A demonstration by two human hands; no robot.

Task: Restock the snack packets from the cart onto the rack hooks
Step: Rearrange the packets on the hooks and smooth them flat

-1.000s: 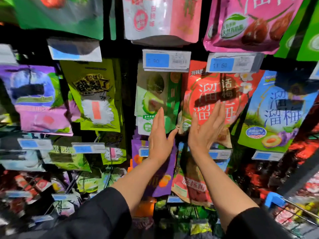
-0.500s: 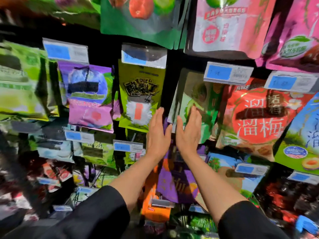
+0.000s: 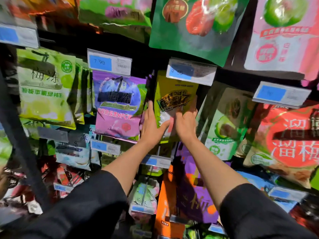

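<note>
A yellow-green snack packet point(image 3: 174, 87) hangs on the rack under a blue price tag point(image 3: 189, 73). My left hand point(image 3: 151, 126) grips its lower left edge, with the thumb across the front and the fingers behind. At its lower right, my right hand point(image 3: 186, 123) holds the packet with curled fingers on the front. The hook itself is hidden behind the tag. The cart is out of view.
A purple packet point(image 3: 119, 104) and a light green one point(image 3: 44, 87) hang to the left. To the right hang a green packet point(image 3: 227, 121) and a red one point(image 3: 290, 135). More rows fill the rack above and below. A dark upright bar point(image 3: 17, 135) crosses the left.
Both hands have moved left across the rack, from the red and green packets to the yellow-green one. They were flat and open before; they now hold that packet.
</note>
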